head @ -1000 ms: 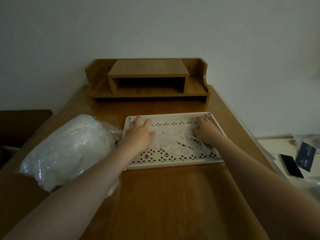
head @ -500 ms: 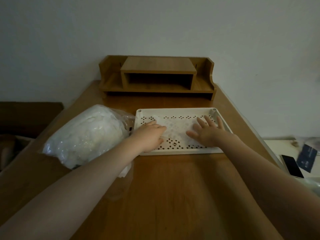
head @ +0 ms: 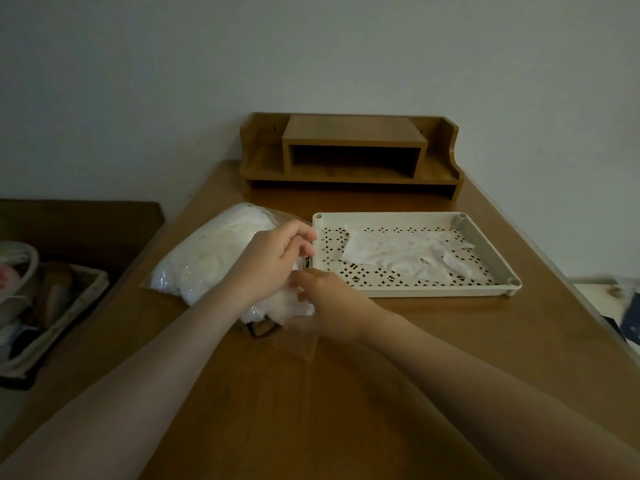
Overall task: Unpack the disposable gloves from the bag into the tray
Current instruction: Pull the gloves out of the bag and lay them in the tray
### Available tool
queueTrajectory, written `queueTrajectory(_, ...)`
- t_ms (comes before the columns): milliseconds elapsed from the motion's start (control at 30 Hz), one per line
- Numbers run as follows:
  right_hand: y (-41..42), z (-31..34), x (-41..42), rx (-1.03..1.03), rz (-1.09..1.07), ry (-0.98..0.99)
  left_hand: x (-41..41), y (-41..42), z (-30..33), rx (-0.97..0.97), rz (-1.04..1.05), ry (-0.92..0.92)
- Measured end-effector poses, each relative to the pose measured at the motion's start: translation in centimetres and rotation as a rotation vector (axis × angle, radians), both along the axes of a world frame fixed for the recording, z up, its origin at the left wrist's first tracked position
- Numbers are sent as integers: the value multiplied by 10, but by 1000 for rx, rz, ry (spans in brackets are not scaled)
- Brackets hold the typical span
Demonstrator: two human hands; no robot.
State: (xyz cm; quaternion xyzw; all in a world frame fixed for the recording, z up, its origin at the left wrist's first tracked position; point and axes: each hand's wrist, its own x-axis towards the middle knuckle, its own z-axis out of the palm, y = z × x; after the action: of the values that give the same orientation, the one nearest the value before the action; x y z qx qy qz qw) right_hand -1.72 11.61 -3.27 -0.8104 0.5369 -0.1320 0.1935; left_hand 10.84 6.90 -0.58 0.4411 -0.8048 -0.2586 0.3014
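A clear plastic bag stuffed with white disposable gloves lies on the wooden desk, left of the tray. The white perforated tray holds a thin flat layer of clear gloves. My left hand rests on the bag's open right end with fingers curled, pinching the plastic at the mouth. My right hand is at the bag's mouth just below, its fingers reaching into the bunched gloves that spill out; its fingertips are hidden.
A wooden desk shelf stands at the back against the wall. A fabric basket with items sits off the desk to the left. Dark objects lie on a low surface at the right edge.
Both hands have left the tray, where they were flattening gloves, and moved left to the bag's mouth. The view has shifted left.
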Motion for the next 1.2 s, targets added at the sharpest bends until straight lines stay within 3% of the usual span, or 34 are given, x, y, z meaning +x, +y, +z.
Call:
queueTrajectory(133,-2,-7,9,-106,-101,181,1,3,-8,32,16,11)
queueTrajectory(233,-7,-11,6,-144,-161,138,1,5,-11,50,-2,16)
queueTrajectory(467,-7,3,-21,-74,-362,-268,6,3,-13,84,-40,21)
queueTrajectory(600,-7,10,-37,229,-541,-859,3,3,-16,109,-23,23)
queueTrajectory(700,-6,8,-40,332,-555,-1021,1,2,-20,144,28,110)
queueTrajectory(800,-5,4,-42,187,-462,-935,1,-1,-21,147,124,166)
queueTrajectory(933,-5,1,-42,-302,-182,-342,-1,-6,-18,126,232,111)
queueTrajectory(1000,-10,-2,-37,-423,-154,-204,-2,-8,-16,75,250,60)
queueTrajectory(1100,-14,-2,-29,-463,-171,-270,-2,-5,-12,23,235,60)
queueTrajectory(1200,-20,7,-28,-257,-378,-503,-1,5,-7,-34,196,29)
